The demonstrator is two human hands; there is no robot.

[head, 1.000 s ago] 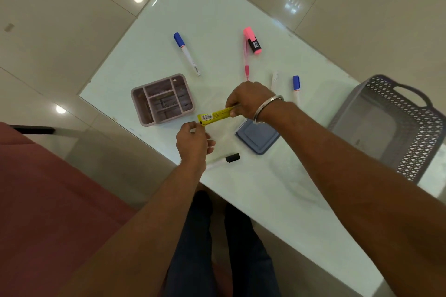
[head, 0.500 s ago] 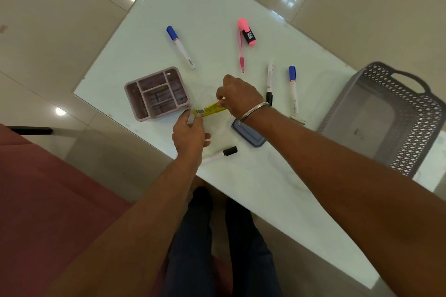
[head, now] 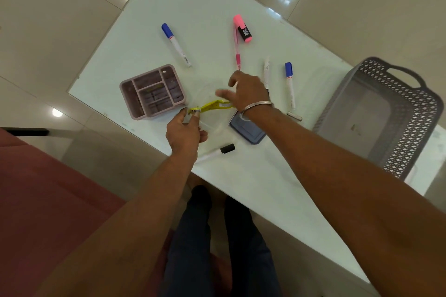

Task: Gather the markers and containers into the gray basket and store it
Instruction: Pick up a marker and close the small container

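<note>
My left hand (head: pixel 184 131) pinches the near end of a yellow marker (head: pixel 209 106) just above the white table (head: pixel 253 183). My right hand (head: pixel 247 94) hovers over the marker's far end with its fingers spread and blurred. A pink divided organizer (head: pixel 152 91) sits left of the hands. Beneath my right wrist lies a blue-grey lidded container (head: pixel 248 132). The gray basket (head: pixel 410 113) stands empty at the right. Scattered beyond the hands are a blue-capped marker (head: pixel 176 44), a pink highlighter (head: pixel 242 31), a pink pen (head: pixel 237 52), a white marker (head: pixel 266 71) and another blue-capped marker (head: pixel 289 84).
A black-capped marker (head: pixel 217 152) lies near the table's front edge, partly under my left wrist. A small silver piece (head: pixel 295 116) rests between the container and the basket. A red seat (head: pixel 48 200) is at the lower left, and my legs are below the table edge.
My right hand has let go of the yellow marker and spread its fingers. My left hand still holds the marker's near end, now lower and closer to the organizer.
</note>
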